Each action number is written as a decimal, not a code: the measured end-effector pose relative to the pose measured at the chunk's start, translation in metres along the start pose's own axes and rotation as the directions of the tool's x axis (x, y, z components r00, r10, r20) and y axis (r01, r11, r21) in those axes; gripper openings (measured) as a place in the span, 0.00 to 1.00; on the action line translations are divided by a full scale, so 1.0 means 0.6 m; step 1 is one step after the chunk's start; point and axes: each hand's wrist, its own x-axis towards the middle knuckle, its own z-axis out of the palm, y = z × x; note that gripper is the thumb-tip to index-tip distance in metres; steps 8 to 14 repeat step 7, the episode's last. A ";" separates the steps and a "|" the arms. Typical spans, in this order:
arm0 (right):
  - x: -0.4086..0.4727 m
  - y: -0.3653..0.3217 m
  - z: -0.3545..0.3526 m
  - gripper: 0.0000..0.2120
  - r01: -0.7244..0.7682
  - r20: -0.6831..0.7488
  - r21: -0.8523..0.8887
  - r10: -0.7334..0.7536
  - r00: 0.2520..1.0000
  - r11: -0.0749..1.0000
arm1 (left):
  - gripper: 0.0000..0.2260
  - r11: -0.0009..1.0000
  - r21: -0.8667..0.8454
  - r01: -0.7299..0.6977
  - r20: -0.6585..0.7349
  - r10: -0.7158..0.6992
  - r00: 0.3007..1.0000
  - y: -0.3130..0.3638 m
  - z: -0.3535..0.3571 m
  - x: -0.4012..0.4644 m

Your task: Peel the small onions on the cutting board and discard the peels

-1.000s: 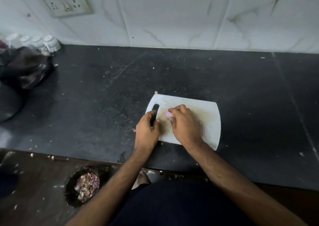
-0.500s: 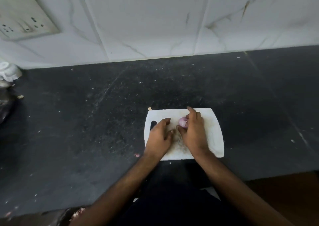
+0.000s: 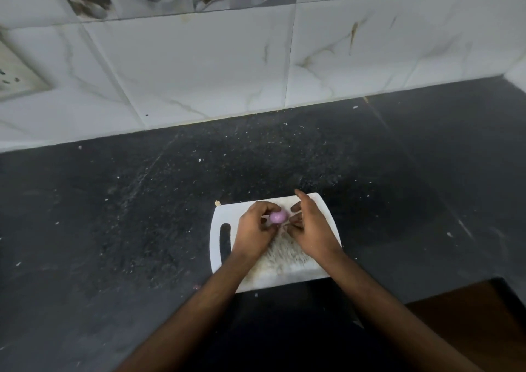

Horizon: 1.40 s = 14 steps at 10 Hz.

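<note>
A small pink-purple onion (image 3: 277,217) is pinched in the fingertips of my left hand (image 3: 254,229), just above the white cutting board (image 3: 225,215). My right hand (image 3: 311,226) hovers close beside the onion on its right, fingers spread, forefinger pointing away, holding nothing that I can see. The board has a dark slot handle (image 3: 225,240) at its left end and a stained, scored middle. Other onions or peels on the board are not visible; my hands cover part of it.
The board lies near the front edge of a dark speckled countertop (image 3: 113,215) scattered with small crumbs. White marble-pattern wall tiles (image 3: 199,67) rise behind it. A wall socket (image 3: 14,78) shows at the far left. A wooden front (image 3: 469,323) lies below right.
The onion has passed from my right hand to my left hand, and my right hand has opened. The view has tilted up; the peel bowl below the counter is out of sight.
</note>
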 end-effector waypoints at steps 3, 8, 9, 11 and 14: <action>-0.003 0.019 -0.006 0.38 0.156 0.170 -0.067 -0.143 0.975 0.986 | 0.24 0.997 -0.052 0.051 -0.049 -0.054 0.997 -0.006 0.026 -0.042; 0.004 0.029 -0.042 0.18 0.186 0.011 -0.354 -0.195 0.981 0.917 | 0.24 0.999 0.030 0.028 -0.121 -0.024 0.992 0.012 0.024 -0.053; 0.004 0.029 -0.042 0.18 0.186 0.011 -0.354 -0.195 0.981 0.917 | 0.24 0.999 0.030 0.028 -0.121 -0.024 0.992 0.012 0.024 -0.053; 0.004 0.029 -0.042 0.18 0.186 0.011 -0.354 -0.195 0.981 0.917 | 0.24 0.999 0.030 0.028 -0.121 -0.024 0.992 0.012 0.024 -0.053; 0.004 0.029 -0.042 0.18 0.186 0.011 -0.354 -0.195 0.981 0.917 | 0.24 0.999 0.030 0.028 -0.121 -0.024 0.992 0.012 0.024 -0.053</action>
